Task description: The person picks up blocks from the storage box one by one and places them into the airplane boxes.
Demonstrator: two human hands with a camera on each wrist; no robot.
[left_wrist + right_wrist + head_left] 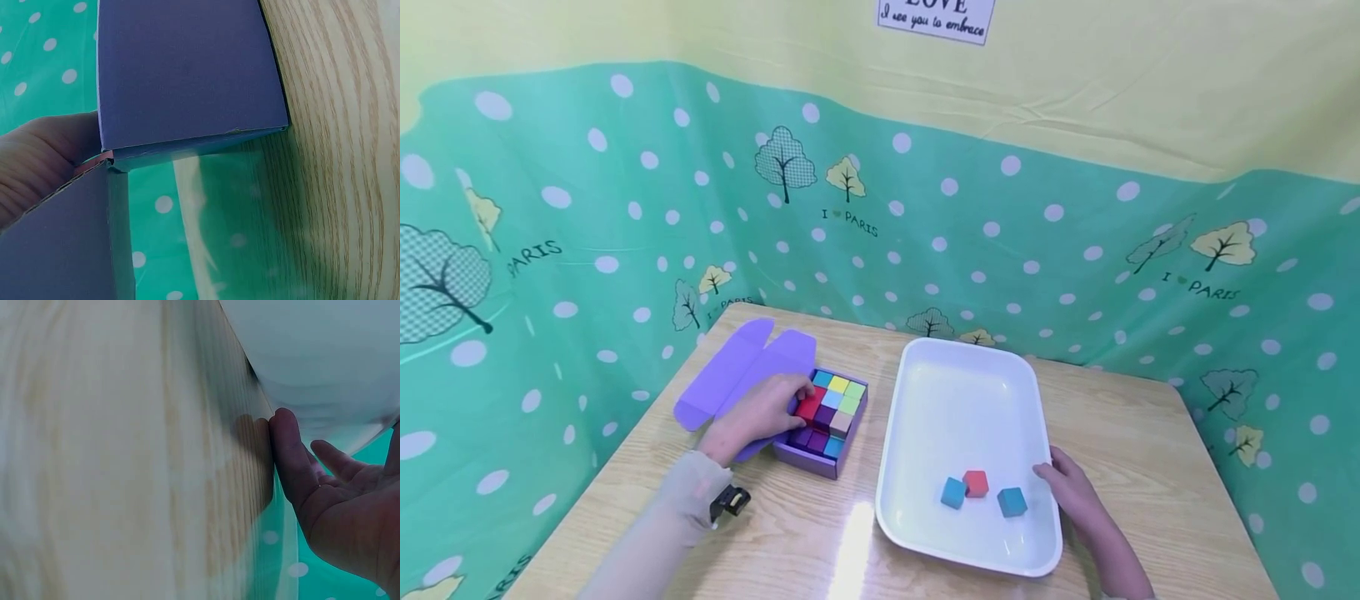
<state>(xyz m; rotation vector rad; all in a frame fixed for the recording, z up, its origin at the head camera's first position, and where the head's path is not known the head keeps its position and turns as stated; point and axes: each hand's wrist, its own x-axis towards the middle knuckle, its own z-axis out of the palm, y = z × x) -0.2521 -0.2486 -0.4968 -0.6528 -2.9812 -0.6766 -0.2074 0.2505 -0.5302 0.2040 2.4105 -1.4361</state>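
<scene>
My left hand (pixel 767 408) reaches into a purple cardboard box (pixel 808 461) filled with small coloured cubes. Its thumb and fingertips pinch a red block (pixel 810 405) among them. The left wrist view shows the box's outer side (pixel 187 69) close up, hiding the fingertips. At the right edge of a white tray (pixel 962 408), my right hand (pixel 1075 493) holds the rim, thumb over it and fingers outside below. Toward the tray's near end lie a red cube (pixel 976 483) and two blue cubes, one left of it (pixel 953 492) and one right (pixel 1012 502).
The box's purple lid (pixel 737 367) lies folded open to its left. Below my left sleeve is a small black device (pixel 730 502). Box and tray stand apart on a wooden table (pixel 1150 467). A dotted green curtain (pixel 925 225) surrounds the back and sides.
</scene>
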